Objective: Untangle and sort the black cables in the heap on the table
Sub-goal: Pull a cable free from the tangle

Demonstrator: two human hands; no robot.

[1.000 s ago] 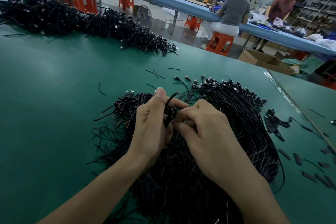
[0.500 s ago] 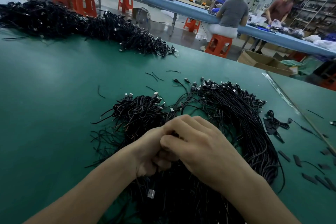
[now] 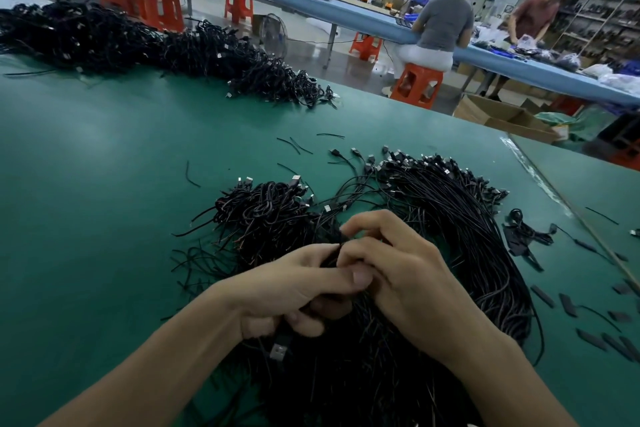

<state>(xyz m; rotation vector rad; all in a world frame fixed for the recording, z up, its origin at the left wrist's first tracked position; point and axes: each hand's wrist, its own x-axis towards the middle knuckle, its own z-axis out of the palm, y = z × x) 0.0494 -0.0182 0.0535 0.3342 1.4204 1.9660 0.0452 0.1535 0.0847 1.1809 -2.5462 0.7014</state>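
Observation:
A heap of tangled black cables (image 3: 266, 215) lies in front of me on the green table (image 3: 104, 201). To its right a combed bundle of black cables (image 3: 460, 218) fans out, its metal plugs pointing away from me. My left hand (image 3: 287, 291) grips a black cable; its USB plug (image 3: 278, 352) hangs below the fist. My right hand (image 3: 398, 270) pinches the same cable just above my left thumb. Both hands hover over the near part of the cables and hide what lies beneath.
A long pile of black cables (image 3: 145, 48) runs along the table's far left edge. Loose cable offcuts (image 3: 298, 146) and flat black strips (image 3: 568, 305) dot the table. A seam (image 3: 568, 208) crosses the right side. Two people work at a blue bench (image 3: 363, 21) beyond.
Both hands dropped from above the heap toward me and closed together around one cable. Its USB plug now hangs below my left fist. The view shifted slightly.

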